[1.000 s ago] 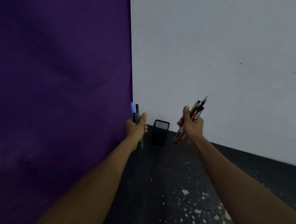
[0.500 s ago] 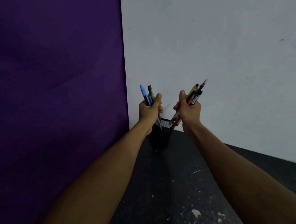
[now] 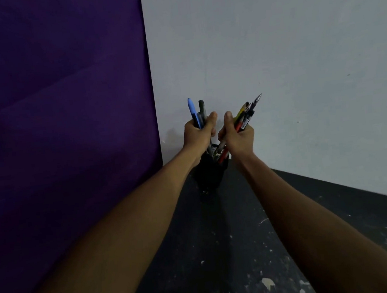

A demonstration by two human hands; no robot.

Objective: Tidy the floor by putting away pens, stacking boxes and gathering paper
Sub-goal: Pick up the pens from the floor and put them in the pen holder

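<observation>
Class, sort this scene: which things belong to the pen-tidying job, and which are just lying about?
In the job: left hand holding blue pen and dark pen; right hand holding bundle of pens; black mesh pen holder.
Just around: purple backdrop; white wall; paint-flecked floor.

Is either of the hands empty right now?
No: the left hand grips a blue pen and dark pens, and the right hand grips a bundle of pens, both above the black pen holder.

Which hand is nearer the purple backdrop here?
Left. The left hand sits just right of the purple backdrop; the right hand is farther right, above the black pen cup.
</observation>
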